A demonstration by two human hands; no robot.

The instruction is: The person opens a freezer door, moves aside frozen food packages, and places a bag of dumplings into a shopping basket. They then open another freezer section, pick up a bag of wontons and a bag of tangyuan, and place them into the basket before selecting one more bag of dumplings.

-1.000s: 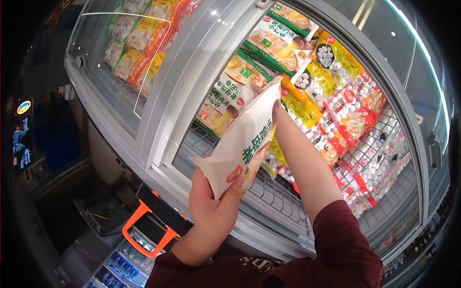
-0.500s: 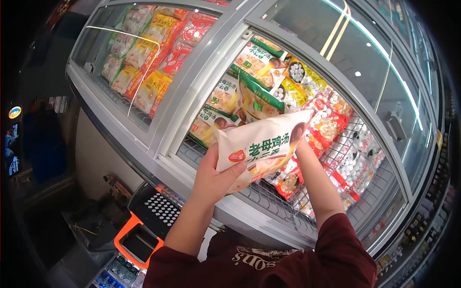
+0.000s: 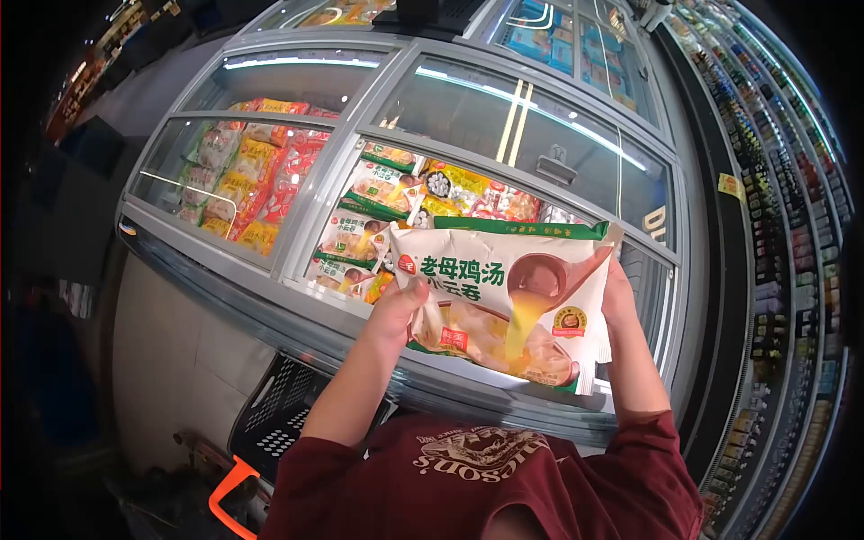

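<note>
A white and green bag of frozen wontons (image 3: 468,310) is held up in front of my chest, its printed front with a ladle pouring soup turned toward me. My left hand (image 3: 396,310) grips its left edge, thumb on the front. At the right edge my right hand (image 3: 619,292) is closed on the bag, its fingers mostly hidden behind it. Behind the bag, matching wonton bags (image 3: 346,236) lie in the open section of a chest freezer (image 3: 310,198).
Yellow and red bags (image 3: 256,175) lie under glass in the freezer's left section. A black shopping basket (image 3: 279,405) with an orange handle (image 3: 229,495) stands low at my left. Stocked shelves (image 3: 774,270) run along the right. Sliding glass lids (image 3: 468,108) cover the freezer's far side.
Both hands have lifted the wonton bag nearer to me and turned its front fully into view. My view has tilted up, showing more of the freezer and the shelves.
</note>
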